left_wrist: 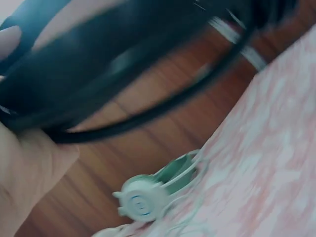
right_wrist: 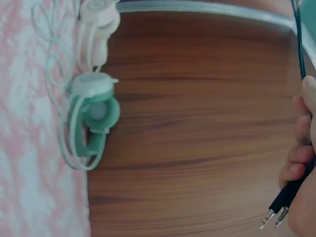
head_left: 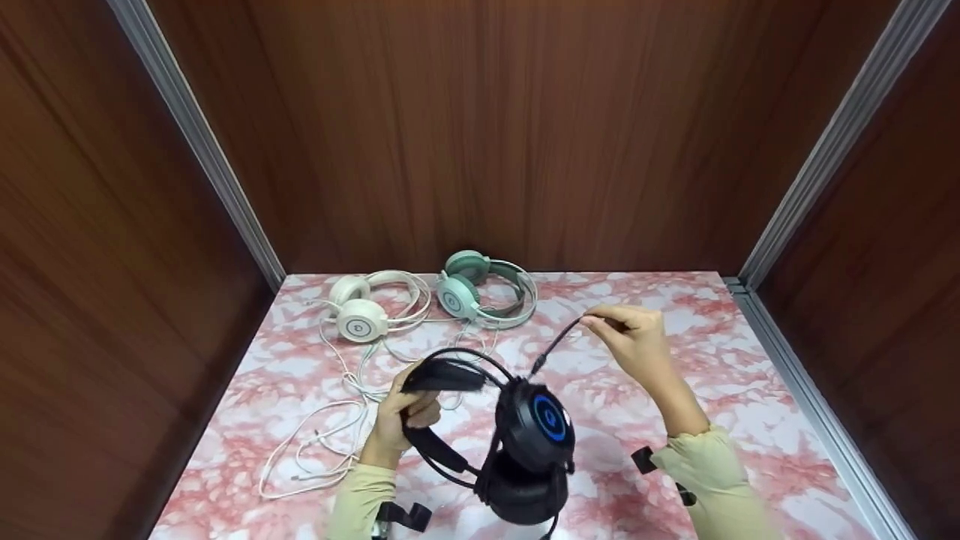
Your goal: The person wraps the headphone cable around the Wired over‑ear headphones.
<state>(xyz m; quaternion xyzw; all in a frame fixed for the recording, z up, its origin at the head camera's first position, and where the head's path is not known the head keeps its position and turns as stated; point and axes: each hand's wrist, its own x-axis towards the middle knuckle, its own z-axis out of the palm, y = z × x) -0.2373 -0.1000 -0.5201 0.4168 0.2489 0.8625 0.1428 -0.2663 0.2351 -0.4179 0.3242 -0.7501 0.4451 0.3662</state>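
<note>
My left hand (head_left: pixel 391 420) grips the headband of black headphones (head_left: pixel 529 431), held above the table. Their near earcup has a blue ring and logo facing up. In the left wrist view the blurred black headband (left_wrist: pixel 98 64) crosses in front of the fingers. Off to the right and higher, my right hand (head_left: pixel 637 341) pinches a black cable (head_left: pixel 559 341) that slopes down toward the earcups. The right wrist view shows two metal audio plugs (right_wrist: pixel 269 217) sticking out below the curled fingers (right_wrist: pixel 296 170).
White headphones (head_left: pixel 362 321) and mint-green headphones (head_left: pixel 459 296) lie near the table's back edge. Their pale cables (head_left: pixel 330 442) loop over the left side of the pink-and-white marbled table (head_left: pixel 750 420). Brown wood-look panels (head_left: pixel 480 135) with metal corner rails (head_left: pixel 825 142) enclose the back and sides.
</note>
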